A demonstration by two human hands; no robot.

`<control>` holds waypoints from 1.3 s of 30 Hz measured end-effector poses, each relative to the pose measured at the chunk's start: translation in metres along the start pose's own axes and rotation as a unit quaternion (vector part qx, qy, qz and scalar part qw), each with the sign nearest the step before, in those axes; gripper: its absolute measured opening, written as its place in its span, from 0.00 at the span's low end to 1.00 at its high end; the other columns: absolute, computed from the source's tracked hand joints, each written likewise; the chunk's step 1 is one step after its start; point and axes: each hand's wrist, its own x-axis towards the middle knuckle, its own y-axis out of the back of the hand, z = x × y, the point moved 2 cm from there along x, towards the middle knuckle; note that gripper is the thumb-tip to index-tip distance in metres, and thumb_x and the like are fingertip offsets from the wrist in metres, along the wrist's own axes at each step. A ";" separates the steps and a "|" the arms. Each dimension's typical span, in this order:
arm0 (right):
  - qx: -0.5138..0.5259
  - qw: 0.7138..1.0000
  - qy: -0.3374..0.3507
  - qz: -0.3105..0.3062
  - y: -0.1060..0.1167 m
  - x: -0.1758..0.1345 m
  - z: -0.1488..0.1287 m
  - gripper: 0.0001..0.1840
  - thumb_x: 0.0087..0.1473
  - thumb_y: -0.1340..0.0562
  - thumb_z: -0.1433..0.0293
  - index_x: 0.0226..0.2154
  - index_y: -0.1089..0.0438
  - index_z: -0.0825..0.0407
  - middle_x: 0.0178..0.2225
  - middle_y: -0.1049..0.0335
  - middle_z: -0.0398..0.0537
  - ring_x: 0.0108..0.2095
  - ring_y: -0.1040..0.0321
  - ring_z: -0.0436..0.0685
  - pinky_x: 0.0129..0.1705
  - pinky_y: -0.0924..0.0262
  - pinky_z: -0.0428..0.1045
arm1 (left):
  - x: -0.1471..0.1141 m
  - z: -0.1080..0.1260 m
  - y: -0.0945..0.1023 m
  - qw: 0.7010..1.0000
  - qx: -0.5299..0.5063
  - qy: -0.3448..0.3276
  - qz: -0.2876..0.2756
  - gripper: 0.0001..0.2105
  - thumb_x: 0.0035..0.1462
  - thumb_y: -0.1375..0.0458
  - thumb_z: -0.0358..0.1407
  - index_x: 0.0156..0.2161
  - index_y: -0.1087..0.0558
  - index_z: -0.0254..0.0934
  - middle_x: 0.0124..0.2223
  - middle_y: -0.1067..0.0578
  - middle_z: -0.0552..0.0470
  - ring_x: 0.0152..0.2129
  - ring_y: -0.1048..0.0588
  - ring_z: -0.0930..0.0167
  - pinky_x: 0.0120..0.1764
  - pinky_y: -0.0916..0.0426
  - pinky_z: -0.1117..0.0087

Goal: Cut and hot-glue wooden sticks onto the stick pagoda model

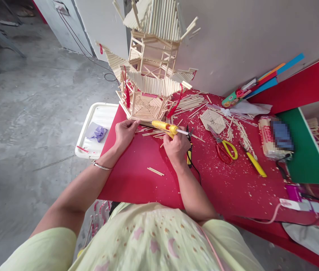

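A pagoda model [148, 84] built from thin wooden sticks stands at the back of the red table [137, 177]. At the front edge of its base, my left hand [126, 132] is closed in a pinch; whatever its fingertips hold is too small to make out. My right hand [177, 146] grips a yellow hot glue gun [163, 126], its nozzle pointing left at the base edge and a clear glue stick [182, 132] poking out of its back. Loose wooden sticks [156, 133] lie between my hands. Red tassels [127, 96] hang from the model's eaves.
Right of my right hand lie pliers [189, 156], scissors [227, 149], a yellow-handled knife [255, 163] and a hexagonal stick panel [212, 121]. A bag of sticks [269, 137] and a power strip [300, 205] sit farther right. A white lid [87, 116] is at left.
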 end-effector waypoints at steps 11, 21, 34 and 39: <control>0.000 1.000 -0.001 0.000 0.002 0.001 0.000 0.13 0.62 0.38 0.70 0.48 0.25 0.57 0.45 0.22 0.59 0.40 0.24 0.59 0.40 0.32 0.49 | 0.000 -0.001 0.000 1.000 -0.005 0.001 0.001 0.19 0.56 0.35 0.51 0.28 0.20 0.34 0.19 0.29 0.54 0.15 0.37 0.76 0.19 0.44 0.74; 0.006 1.000 -0.010 0.005 -0.002 -0.002 0.006 0.15 0.61 0.38 0.70 0.50 0.26 0.55 0.47 0.23 0.59 0.43 0.24 0.61 0.42 0.31 0.51 | 0.001 -0.002 -0.001 1.000 0.001 -0.005 0.002 0.22 0.57 0.35 0.52 0.24 0.24 0.35 0.18 0.29 0.54 0.15 0.38 0.76 0.19 0.45 0.74; -0.010 0.998 -0.070 0.003 -0.004 -0.001 0.021 0.17 0.60 0.39 0.67 0.50 0.26 0.58 0.47 0.24 0.64 0.44 0.23 0.65 0.43 0.29 0.54 | 0.003 -0.006 -0.001 0.999 -0.031 -0.002 -0.008 0.19 0.56 0.33 0.51 0.29 0.20 0.34 0.21 0.26 0.54 0.15 0.36 0.76 0.20 0.41 0.74; -0.030 0.995 -0.086 0.026 -0.003 0.001 0.027 0.16 0.61 0.39 0.64 0.46 0.25 0.57 0.44 0.23 0.64 0.43 0.24 0.67 0.42 0.29 0.56 | 0.001 -0.002 -0.001 0.999 -0.033 0.001 -0.008 0.19 0.56 0.33 0.50 0.28 0.20 0.34 0.20 0.27 0.54 0.14 0.36 0.76 0.20 0.42 0.74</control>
